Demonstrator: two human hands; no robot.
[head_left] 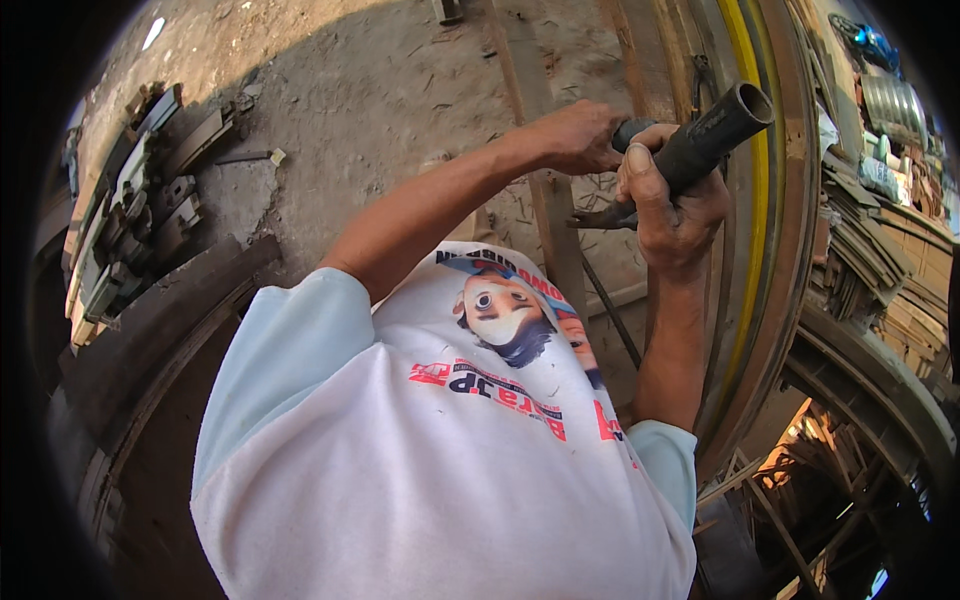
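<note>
My right hand (680,215) is wrapped around a thick black tube (715,140), with the thumb lying along it. The tube slants up to the right, and its hollow round end faces away from me. Close beside it, my left hand (585,138) is closed around a dark rounded grip (630,132); what that belongs to is partly hidden by my fingers. A dark, curved metal piece with a blunt tip (603,217) sticks out to the left below my right hand. Whether it joins the tube or the grip, I cannot tell.
Long wooden beams (545,200) and a yellow strip (755,200) run past my hands. A thin dark rod (610,305) slants below them. Scrap wood pieces (130,220) are piled at the left. Stacked boards (865,235) and a corrugated metal drum (893,110) stand right.
</note>
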